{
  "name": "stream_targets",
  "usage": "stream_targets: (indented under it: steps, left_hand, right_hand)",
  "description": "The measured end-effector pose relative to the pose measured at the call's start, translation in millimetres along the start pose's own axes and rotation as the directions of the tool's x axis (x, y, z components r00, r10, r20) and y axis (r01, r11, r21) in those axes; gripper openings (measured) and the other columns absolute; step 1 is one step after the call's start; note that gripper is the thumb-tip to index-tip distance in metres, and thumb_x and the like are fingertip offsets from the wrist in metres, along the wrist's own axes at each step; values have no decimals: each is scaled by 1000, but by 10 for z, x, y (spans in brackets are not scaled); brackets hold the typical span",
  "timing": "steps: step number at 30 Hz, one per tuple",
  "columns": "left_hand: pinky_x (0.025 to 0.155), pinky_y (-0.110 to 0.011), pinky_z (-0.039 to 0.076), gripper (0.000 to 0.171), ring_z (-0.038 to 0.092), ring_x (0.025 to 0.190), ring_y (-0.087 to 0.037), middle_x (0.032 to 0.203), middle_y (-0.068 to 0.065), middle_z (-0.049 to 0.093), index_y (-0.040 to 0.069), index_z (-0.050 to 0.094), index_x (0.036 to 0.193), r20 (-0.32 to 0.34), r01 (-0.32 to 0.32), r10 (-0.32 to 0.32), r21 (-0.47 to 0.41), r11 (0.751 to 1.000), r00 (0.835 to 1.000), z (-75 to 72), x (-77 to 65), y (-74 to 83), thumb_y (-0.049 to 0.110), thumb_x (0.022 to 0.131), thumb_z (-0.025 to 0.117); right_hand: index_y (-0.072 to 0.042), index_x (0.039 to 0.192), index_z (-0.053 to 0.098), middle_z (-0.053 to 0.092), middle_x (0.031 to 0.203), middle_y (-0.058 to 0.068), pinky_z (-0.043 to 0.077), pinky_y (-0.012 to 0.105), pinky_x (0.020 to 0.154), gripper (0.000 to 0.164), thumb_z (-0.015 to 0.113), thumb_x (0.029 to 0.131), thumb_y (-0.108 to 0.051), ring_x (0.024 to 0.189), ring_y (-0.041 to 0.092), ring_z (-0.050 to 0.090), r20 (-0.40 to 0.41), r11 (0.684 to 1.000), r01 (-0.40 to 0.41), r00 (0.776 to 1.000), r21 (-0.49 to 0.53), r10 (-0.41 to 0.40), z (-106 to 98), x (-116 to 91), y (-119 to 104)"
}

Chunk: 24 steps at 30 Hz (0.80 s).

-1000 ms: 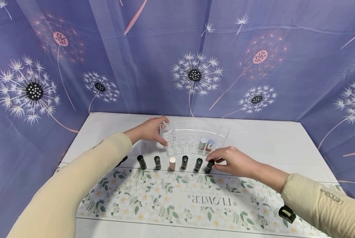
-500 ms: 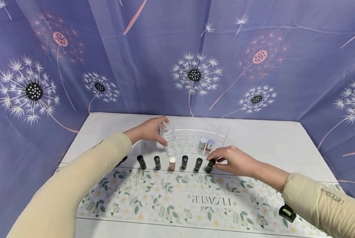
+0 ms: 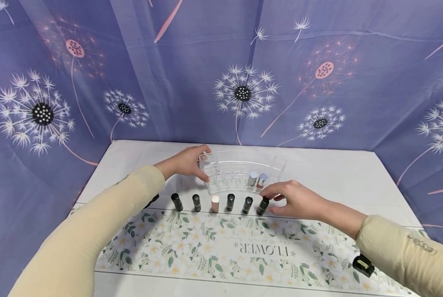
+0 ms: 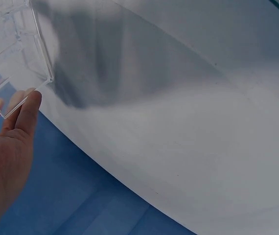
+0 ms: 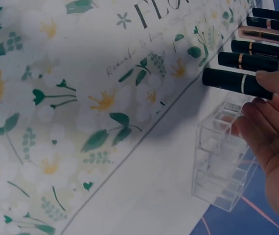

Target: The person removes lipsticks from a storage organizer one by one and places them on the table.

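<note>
My left hand (image 3: 187, 161) holds the left end of a clear acrylic lipstick organizer (image 3: 229, 181), thumb in front and fingers behind. Two silver-capped lipsticks (image 3: 253, 179) stand in slots on its right side. In front of it several lipsticks form a row, mostly black, one of them pink with a pale top (image 3: 215, 203). The black lipstick at the row's right end (image 3: 263, 206) stands upright beside the fingers of my right hand (image 3: 299, 200). In the head view a small gap shows between thumb and tube; in the right wrist view the thumb overlaps that lipstick (image 5: 230, 82).
A white table carries a floral mat (image 3: 192, 251) printed FLOWER, lying in front of the lipstick row. Behind the table hangs a blue dandelion-print curtain (image 3: 192, 82). Each wrist wears a black camera mount, such as the right wrist's mount (image 3: 363, 265).
The rightmost black lipstick has shifted slightly right. My right hand has drawn a little to the right, its thumb coming away from the tube. The left hand and organizer have stayed put.
</note>
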<state>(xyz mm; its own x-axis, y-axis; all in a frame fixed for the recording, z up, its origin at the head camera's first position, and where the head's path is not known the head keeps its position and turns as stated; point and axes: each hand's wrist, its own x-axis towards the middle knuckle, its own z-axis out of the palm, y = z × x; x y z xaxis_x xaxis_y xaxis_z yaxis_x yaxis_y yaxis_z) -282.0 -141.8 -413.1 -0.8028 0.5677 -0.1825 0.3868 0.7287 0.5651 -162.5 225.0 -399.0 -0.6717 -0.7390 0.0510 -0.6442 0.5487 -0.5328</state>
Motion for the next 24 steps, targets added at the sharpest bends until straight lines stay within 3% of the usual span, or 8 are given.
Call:
stream_targets:
  steps: [8, 24]
  left_hand:
    - [99, -47, 55, 95, 70, 112, -33, 151, -19, 57, 6, 45, 155, 13, 8, -8, -23, 1000, 1000, -4, -13, 8, 29, 79, 98]
    - [99, -47, 55, 93, 71, 108, -30, 147, -21, 60, 5, 46, 154, 16, 5, -4, -47, 999, 1000, -3, -32, 26, 28, 80, 98]
  right_hand:
    - [-1, 132, 72, 75, 128, 14, 64, 37, 92, 43, 84, 91, -6, 110, 27, 76, -13, 999, -13, 1000, 36, 14, -182, 23, -48]
    - [-3, 129, 74, 77, 125, 8, 65, 38, 86, 42, 87, 91, -17, 109, 24, 76, -87, 997, -4, 996, -83, -3, -513, 219, -89]
